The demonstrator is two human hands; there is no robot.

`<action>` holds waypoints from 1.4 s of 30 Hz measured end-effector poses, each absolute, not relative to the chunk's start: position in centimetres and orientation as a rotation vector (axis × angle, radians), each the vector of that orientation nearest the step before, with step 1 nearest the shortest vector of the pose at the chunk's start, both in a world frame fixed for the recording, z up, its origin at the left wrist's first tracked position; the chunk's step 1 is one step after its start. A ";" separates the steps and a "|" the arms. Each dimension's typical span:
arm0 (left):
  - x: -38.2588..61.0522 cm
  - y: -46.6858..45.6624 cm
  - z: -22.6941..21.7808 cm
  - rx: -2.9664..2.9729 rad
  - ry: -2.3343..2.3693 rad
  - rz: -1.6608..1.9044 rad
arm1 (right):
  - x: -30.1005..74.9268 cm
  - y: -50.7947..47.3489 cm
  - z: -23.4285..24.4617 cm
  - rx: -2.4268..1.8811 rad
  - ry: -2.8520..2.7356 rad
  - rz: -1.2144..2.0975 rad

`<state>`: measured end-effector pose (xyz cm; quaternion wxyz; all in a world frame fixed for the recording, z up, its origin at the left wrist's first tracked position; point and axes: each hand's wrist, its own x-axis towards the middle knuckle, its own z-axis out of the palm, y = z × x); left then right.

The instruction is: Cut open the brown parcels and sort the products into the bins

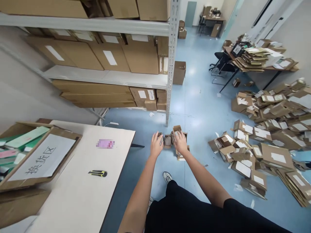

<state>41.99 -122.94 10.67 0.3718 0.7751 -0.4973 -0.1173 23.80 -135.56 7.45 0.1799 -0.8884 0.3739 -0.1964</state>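
Step in hand looks like handling small open boxes (167, 141), clustered beyond the worktop (73, 200)'s right edge; can't tell if they rest on the floor (206, 113). Left hand (156, 145) at the cluster's left side, right hand (180, 142) over its right; can't tell if either grips. Next move seems to call for a sure hold both sides. Shelf post (172, 48) just beyond may block reach; carton pile (279, 149) crowds floor at right. Cutter (97, 173) near worktop's right edge, labelled box (46, 155) at left edge.
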 end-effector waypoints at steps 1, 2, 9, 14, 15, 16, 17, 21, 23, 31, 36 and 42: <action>42.8 -121.4 10.6 2.018 -1.222 -0.278 | 25.1 -134.6 7.3 -2.513 0.989 -0.537; 43.6 -119.7 10.6 2.046 -1.170 -0.255 | 26.5 -133.5 7.2 -2.513 0.918 -0.523; 46.4 -106.2 11.8 2.151 -0.919 -0.061 | 34.6 -123.0 8.3 -2.543 0.512 -0.455; 44.5 -93.1 12.9 2.255 -0.682 0.123 | 38.9 -111.8 10.6 -2.560 0.168 -0.391; 43.8 -89.9 13.0 2.281 -0.624 0.158 | 39.6 -108.9 11.0 -2.556 0.086 -0.388; 43.1 -86.5 13.1 2.308 -0.562 0.191 | 40.3 -105.8 11.3 -2.547 -0.001 -0.389; 42.2 -83.0 13.1 2.333 -0.497 0.225 | 40.8 -102.4 11.4 -2.534 -0.089 -0.390; 37.6 -68.0 12.6 2.400 -0.188 0.367 | 41.6 -87.4 11.5 -2.461 -0.468 -0.351; 34.2 -60.9 12.2 2.420 0.003 0.433 | 41.0 -79.8 11.3 -2.420 -0.662 -0.302; 16.5 -38.6 10.5 2.341 0.878 0.520 | 33.6 -52.3 10.8 -2.195 -1.396 -0.040; 7.0 -31.8 8.0 2.177 1.308 0.548 | 27.8 -39.7 9.9 -2.027 -1.723 0.205; 2.8 -27.8 6.1 2.025 1.590 0.525 | 23.4 -28.9 8.2 -1.853 -1.939 0.462</action>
